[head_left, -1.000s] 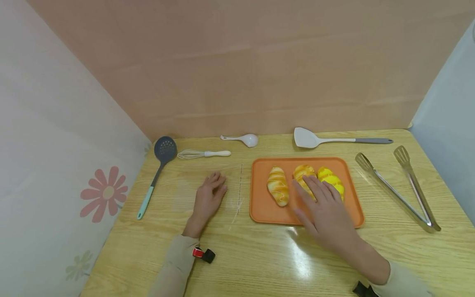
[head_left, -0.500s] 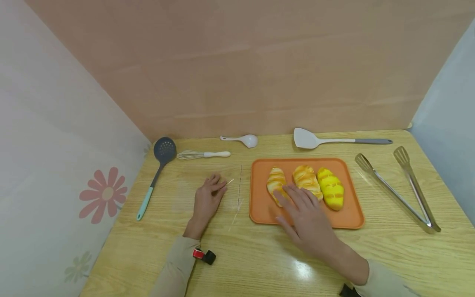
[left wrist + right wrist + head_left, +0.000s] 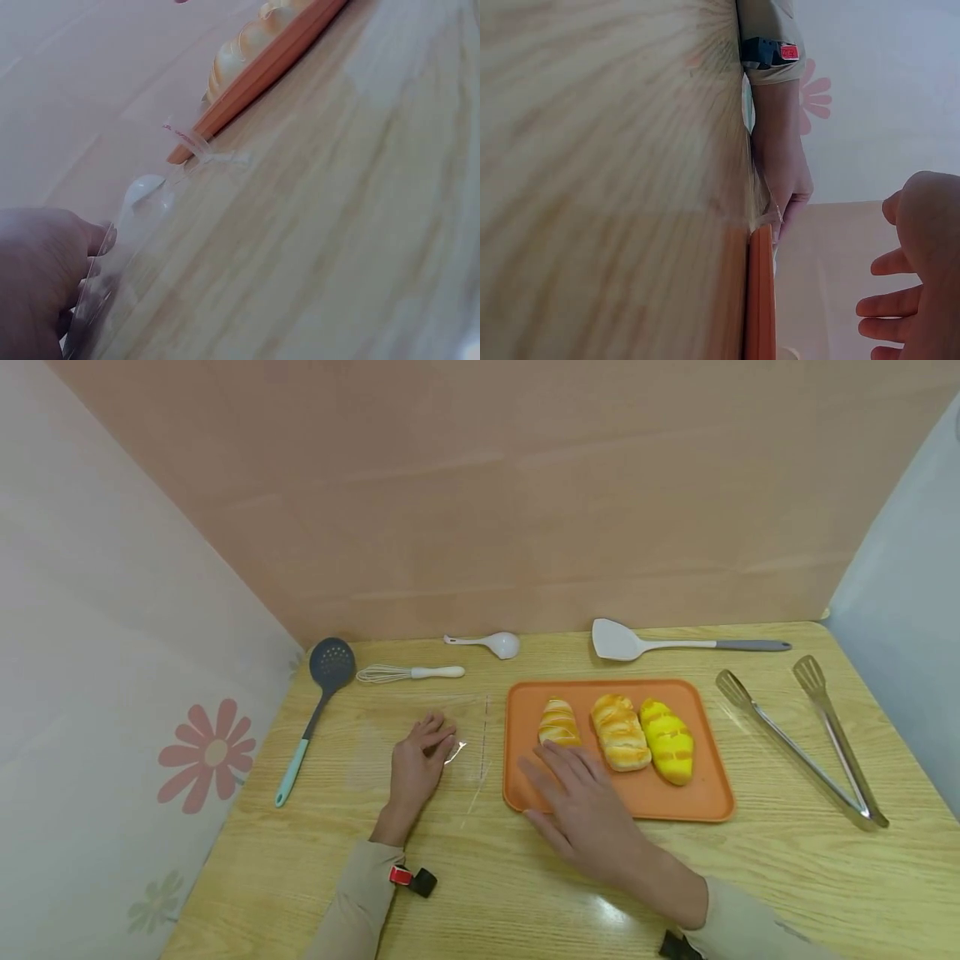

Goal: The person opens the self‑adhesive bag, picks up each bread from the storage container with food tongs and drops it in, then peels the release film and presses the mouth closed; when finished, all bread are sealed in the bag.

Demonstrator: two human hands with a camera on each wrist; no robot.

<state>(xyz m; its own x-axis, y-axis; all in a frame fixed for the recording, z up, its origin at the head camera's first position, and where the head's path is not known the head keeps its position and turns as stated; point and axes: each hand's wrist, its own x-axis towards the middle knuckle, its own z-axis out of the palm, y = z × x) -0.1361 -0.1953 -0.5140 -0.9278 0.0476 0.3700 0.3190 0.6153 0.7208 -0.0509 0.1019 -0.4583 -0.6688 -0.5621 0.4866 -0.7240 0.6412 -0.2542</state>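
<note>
A clear plastic bag [image 3: 469,720] lies flat on the wooden table left of the tray. My left hand [image 3: 415,767] pinches its film between thumb and fingers, and a lifted fold shines beside the thumb; the left wrist view also shows the raised film [image 3: 127,247]. My right hand [image 3: 588,814] hovers with fingers spread over the left front part of the orange tray [image 3: 675,807], holding nothing. It hides the lower half of a striped bread roll [image 3: 558,720]. Right of that roll sit a pale golden bread [image 3: 621,735] and a yellow bread [image 3: 669,745].
Along the back lie a whisk [image 3: 438,672], a small white ladle [image 3: 504,645] and a white turner [image 3: 618,642] with a grey handle. A dark skimmer [image 3: 332,665] lies far left. Spread metal tongs [image 3: 840,747] lie right of the tray. Walls bound the back and sides.
My right hand has moved left across the tray, from the middle and yellow breads to the striped roll. At my left hand, which stays in place, a shiny fold of film has risen.
</note>
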